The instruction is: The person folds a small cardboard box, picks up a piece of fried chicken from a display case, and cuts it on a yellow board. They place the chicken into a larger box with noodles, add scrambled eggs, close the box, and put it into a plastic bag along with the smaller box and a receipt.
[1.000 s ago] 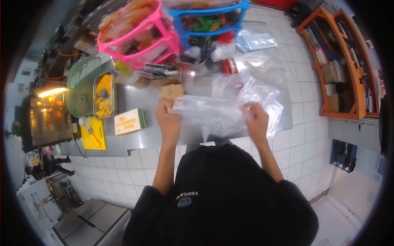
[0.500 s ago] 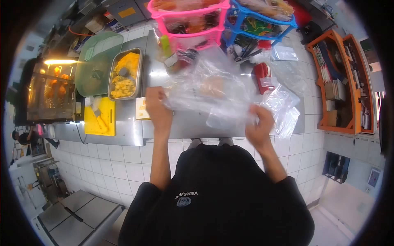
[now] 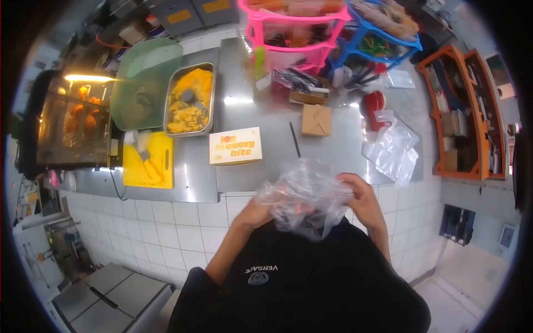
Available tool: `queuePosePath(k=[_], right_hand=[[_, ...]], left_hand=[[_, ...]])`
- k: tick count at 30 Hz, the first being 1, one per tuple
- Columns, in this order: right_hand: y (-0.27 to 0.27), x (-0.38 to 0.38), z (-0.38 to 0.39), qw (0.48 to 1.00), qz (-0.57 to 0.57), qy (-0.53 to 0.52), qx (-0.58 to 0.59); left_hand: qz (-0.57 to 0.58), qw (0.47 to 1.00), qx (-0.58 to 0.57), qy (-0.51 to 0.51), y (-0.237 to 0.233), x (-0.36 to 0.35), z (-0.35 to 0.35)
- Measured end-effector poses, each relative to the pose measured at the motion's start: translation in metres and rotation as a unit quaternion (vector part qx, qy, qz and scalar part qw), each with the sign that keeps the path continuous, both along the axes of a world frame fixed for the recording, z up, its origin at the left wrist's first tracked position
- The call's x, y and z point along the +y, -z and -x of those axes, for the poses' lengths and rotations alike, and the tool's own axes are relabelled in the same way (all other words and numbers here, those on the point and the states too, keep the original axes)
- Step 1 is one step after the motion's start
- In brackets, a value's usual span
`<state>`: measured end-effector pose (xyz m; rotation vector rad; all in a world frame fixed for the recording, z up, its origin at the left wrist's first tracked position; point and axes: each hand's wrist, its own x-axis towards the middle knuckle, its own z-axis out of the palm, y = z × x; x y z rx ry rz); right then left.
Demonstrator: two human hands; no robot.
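A crumpled clear plastic bag (image 3: 308,202) is gathered between my hands, in front of my black shirt and just off the counter's near edge. My left hand (image 3: 256,211) grips the bag's left side, its fingers partly covered by the film. On the other side my right hand (image 3: 362,198) is closed on the plastic with bent fingers. Beyond the bag, a small brown kraft box (image 3: 316,120) and a thin black stick (image 3: 294,139) lie on the steel counter. A white and yellow printed box (image 3: 236,146) is left of them.
A steel tray (image 3: 213,95) of yellow food stands beside a yellow cutting board (image 3: 170,161) and a green translucent tub (image 3: 125,100). At far left is a lit glass oven (image 3: 78,122). Pink (image 3: 297,25) and blue racks (image 3: 383,34) stand behind; loose plastic bags (image 3: 391,150) lie right.
The plastic bag, stretched out over the counter before, is now bunched up close to my body. Both hands have come nearer together. The kraft box and printed box are uncovered.
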<state>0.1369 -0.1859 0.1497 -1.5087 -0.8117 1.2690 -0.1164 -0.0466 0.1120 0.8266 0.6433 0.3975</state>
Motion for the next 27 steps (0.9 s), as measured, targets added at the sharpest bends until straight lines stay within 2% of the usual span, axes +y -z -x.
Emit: queuePosePath(k=[1, 2, 5, 6, 8, 10, 11, 12, 13, 14, 15, 17, 18, 19, 20, 21, 22, 25, 27], right_hand=[[0.006, -0.007, 0.007, 0.986, 0.005, 0.040, 0.160], [0.010, -0.008, 0.008, 0.948, 0.003, 0.077, 0.308], [0.001, 0.001, 0.018, 0.877, -0.107, 0.256, 0.392], [-0.004, 0.011, 0.025, 0.853, -0.131, 0.313, 0.396], [-0.040, 0.046, 0.039, 0.822, -0.127, 0.435, 0.345], [0.011, 0.026, 0.009, 0.887, -0.166, 0.151, 0.404], [0.034, 0.031, -0.007, 0.951, -0.089, 0.092, 0.281], [0.049, 0.033, -0.013, 0.988, -0.006, 0.033, 0.152], [0.048, 0.042, -0.009, 0.998, 0.011, 0.061, 0.032], [0.047, 0.051, -0.005, 0.991, 0.042, 0.089, -0.088], [0.026, 0.061, 0.008, 0.958, -0.036, 0.124, -0.258], [-0.002, 0.076, 0.018, 0.951, -0.171, 0.065, -0.249], [-0.016, 0.083, 0.023, 0.942, -0.236, 0.031, -0.237], [-0.011, 0.088, 0.036, 0.961, -0.250, -0.088, -0.082], [0.005, 0.101, 0.049, 0.949, -0.195, -0.203, -0.145], [0.037, 0.112, 0.064, 0.936, -0.090, -0.239, -0.243], [0.080, 0.118, 0.073, 0.925, -0.085, -0.229, -0.290], [0.162, 0.133, 0.063, 0.876, -0.013, -0.268, -0.400], [0.198, 0.123, 0.054, 0.831, -0.014, -0.270, -0.486]], left_hand=[[0.093, 0.990, -0.103, 0.002, 0.002, 0.004, 0.007], [0.186, 0.964, -0.190, 0.013, 0.005, 0.007, 0.014], [0.205, 0.901, -0.380, -0.043, 0.011, 0.010, 0.038], [0.209, 0.880, -0.423, -0.056, 0.036, 0.010, 0.049], [0.222, 0.873, -0.425, -0.091, 0.046, 0.011, 0.055], [0.229, 0.899, -0.346, -0.139, 0.026, 0.020, 0.041], [0.228, 0.909, -0.309, -0.165, 0.015, 0.028, 0.031], [0.231, 0.916, -0.267, -0.191, 0.007, 0.032, 0.023], [0.232, 0.920, -0.227, -0.219, 0.005, 0.037, 0.015], [0.208, 0.921, -0.272, -0.186, 0.012, 0.042, 0.008], [0.187, 0.920, -0.309, -0.151, 0.025, 0.045, 0.005], [0.167, 0.926, -0.312, -0.135, 0.026, 0.038, 0.000], [0.170, 0.932, -0.280, -0.157, 0.017, 0.032, -0.006], [0.173, 0.937, -0.248, -0.177, 0.011, 0.028, -0.009], [0.177, 0.944, -0.229, -0.160, 0.014, 0.026, -0.010], [0.179, 0.950, -0.213, -0.143, 0.020, 0.026, -0.012], [0.184, 0.956, -0.192, -0.127, 0.026, 0.024, -0.010], [0.047, 0.986, -0.047, -0.152, 0.035, 0.026, 0.008], [-0.148, 0.965, 0.099, -0.192, 0.076, 0.039, 0.054]])
